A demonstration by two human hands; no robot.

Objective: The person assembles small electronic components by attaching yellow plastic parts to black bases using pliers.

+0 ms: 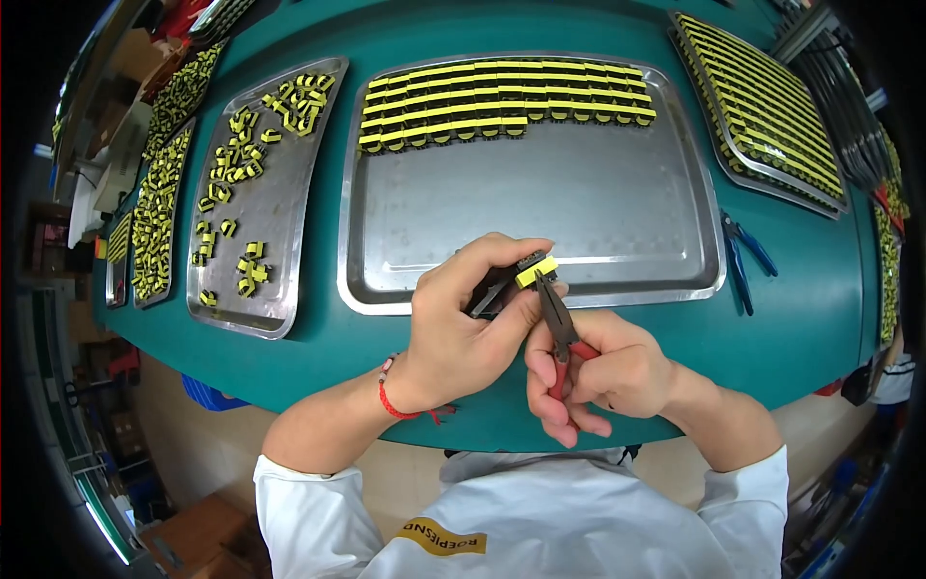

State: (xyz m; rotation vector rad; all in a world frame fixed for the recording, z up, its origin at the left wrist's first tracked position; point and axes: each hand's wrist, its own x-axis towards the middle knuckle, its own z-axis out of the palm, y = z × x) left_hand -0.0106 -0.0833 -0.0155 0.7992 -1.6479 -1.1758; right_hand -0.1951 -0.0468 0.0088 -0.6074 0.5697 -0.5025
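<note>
In front of my chest, over the near edge of a metal tray (540, 217), my left hand (458, 323) is closed on a small yellow-and-black transformer (537, 273), pinched between thumb and fingers. A dark piece (490, 295) also shows inside that hand; its kind is hard to make out. My right hand (622, 367) grips the red handles of a pair of long-nose pliers (557, 317). The tips of the pliers point up and touch or nearly touch the near side of the transformer. Whether the jaws are closed on it is hidden.
Neat rows of transformers (502, 96) line the far part of the middle tray. To the left, another tray (280, 212) carries loose transformers (241, 159). Blue-handled cutters (741, 256) lie on the green table (617, 338) at right, near a stacked full tray (772, 116).
</note>
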